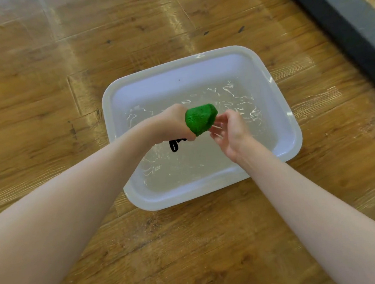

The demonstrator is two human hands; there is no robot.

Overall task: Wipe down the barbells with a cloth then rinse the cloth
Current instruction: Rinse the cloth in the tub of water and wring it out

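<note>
My left hand [172, 124] grips the bunched green cloth [200, 119] above the water in the white tub [209, 192], which sits on the wooden floor [41, 86], and a black loop [175, 145] hangs down below that fist. My right hand [231, 133] is just beside the cloth with its fingers [217, 125] loosely spread and holding nothing, the tips at the cloth's lower edge; I cannot tell whether they touch it. The water in the tub is rippled, and a dark strip [341, 15] crosses the floor at the far right

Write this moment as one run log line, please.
stage: rinse | left hand: grips green cloth | right hand: open beside cloth | over tub
</note>
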